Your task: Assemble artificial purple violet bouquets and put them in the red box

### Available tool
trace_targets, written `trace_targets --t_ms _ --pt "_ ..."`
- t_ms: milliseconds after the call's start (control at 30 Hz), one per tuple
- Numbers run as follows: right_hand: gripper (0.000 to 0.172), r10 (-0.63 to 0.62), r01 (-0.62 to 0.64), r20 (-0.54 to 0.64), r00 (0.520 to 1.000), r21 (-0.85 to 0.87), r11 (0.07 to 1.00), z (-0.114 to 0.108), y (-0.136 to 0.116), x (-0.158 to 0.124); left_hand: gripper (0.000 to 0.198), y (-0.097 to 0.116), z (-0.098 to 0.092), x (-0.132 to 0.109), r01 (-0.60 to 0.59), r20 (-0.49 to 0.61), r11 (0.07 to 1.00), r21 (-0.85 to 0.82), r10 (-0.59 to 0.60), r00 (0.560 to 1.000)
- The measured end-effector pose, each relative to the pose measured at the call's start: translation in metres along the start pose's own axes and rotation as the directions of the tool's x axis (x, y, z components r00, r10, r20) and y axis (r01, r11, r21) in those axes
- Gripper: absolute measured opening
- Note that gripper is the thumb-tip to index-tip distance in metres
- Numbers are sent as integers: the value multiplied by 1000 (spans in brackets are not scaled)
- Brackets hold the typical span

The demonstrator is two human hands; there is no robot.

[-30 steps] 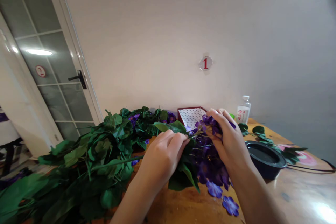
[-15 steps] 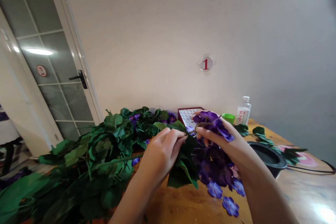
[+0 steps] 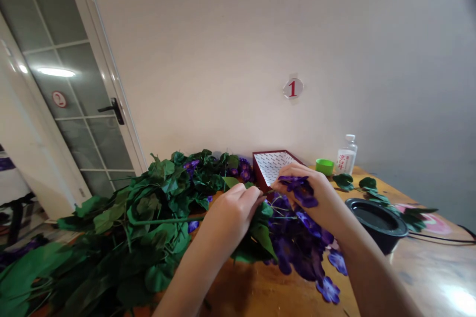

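My left hand [image 3: 234, 210] is closed around a green leafy stem [image 3: 167, 220], its fingertips pinched close to my right hand. The stem runs out to the left past my wrist, and green leaves [image 3: 258, 237] hang below my fingers. My right hand [image 3: 312, 193] is closed on a thin flower stem, with purple petals [image 3: 299, 190] showing over its fingers. Under both hands hangs a cluster of purple artificial flowers [image 3: 293, 247]. Exactly where the two stems meet is hidden by my fingers.
A heap of green artificial foliage [image 3: 122, 237] covers the left side of the wooden table [image 3: 238, 292]. Behind my hands stands a dark red box [image 3: 271, 163]. A green cup [image 3: 324, 166], a bottle [image 3: 346, 155], a black pot [image 3: 379, 220] and a leafy sprig [image 3: 372, 190] lie to the right.
My right hand has tilted and lowered slightly, bringing the purple petals down and uncovering more of the red box. The hanging flowers have shifted; my left hand stays nearly in place.
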State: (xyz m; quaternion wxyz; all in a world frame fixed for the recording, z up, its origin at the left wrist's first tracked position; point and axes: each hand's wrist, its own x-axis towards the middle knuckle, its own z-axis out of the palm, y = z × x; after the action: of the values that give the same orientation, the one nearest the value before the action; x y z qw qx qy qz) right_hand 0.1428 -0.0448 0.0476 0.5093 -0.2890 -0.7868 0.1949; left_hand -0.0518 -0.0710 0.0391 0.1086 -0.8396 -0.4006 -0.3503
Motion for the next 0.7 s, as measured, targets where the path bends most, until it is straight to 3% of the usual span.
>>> trace_targets --t_ms 300,400,500,567,700 --pt "13 -92 87 -44 995 -95 992 7 -2 8 27 2 4 2 -160 -78 939 306 192 978" --pt "9 -135 130 -49 990 -96 987 8 6 8 27 1 5 3 -150 -105 939 309 191 976" --pt "5 -104 99 -56 993 -85 991 13 17 8 26 -1 9 4 -83 -92 975 205 104 990" --pt "4 -47 40 -96 994 -68 997 15 20 8 22 -5 13 6 20 -79 997 75 -14 997" --pt "34 64 -50 -283 957 58 997 3 6 6 20 -16 16 11 219 -105 931 -291 -258 960"
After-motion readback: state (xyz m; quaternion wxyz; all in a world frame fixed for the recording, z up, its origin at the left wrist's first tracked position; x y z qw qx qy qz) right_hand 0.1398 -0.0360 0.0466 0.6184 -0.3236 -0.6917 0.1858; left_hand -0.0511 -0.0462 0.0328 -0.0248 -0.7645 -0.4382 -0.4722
